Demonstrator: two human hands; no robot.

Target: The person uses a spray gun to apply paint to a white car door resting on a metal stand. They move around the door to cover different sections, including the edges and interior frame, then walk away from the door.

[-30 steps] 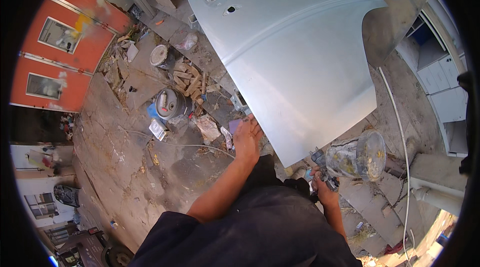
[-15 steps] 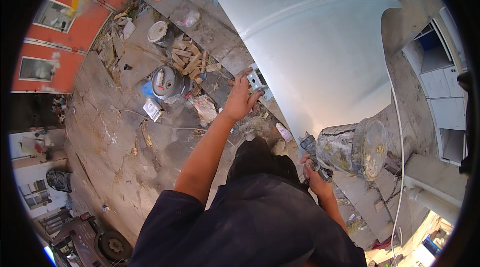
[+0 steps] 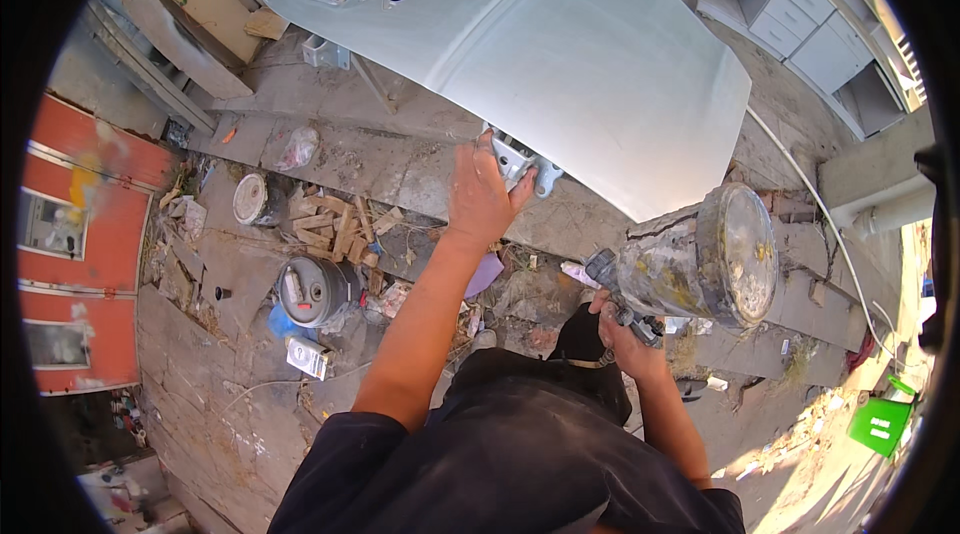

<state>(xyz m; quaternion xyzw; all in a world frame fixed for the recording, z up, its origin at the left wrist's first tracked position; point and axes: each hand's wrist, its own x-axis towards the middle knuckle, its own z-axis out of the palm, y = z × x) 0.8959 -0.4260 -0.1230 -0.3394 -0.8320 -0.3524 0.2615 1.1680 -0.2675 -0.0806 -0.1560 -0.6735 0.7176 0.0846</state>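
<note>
A pale silver-green car door [image 3: 590,84] lies in front of me, its outer skin facing up. My left hand [image 3: 480,199] is closed around a metal hinge [image 3: 512,160] on the door's near edge, fingers on one side and thumb on the other. To the right, my right hand [image 3: 630,346] wraps around the handle of a spray gun [image 3: 622,306]. A large, paint-crusted cup [image 3: 690,259] is attached to the gun and hides part of it. The gun stays apart from the door, near its lower right corner.
Scrap wood [image 3: 340,229], a grey drum [image 3: 315,292], a bucket [image 3: 255,200] and a white can [image 3: 307,357] litter the ground on the left. A white hose [image 3: 815,194] runs along the right. White cabinets [image 3: 805,24] stand at the far right.
My view has turned toward the right, so the door appears rotated and more of its far end shows. My left hand has closed more around the hinge. The spray gun remains in my right hand.
</note>
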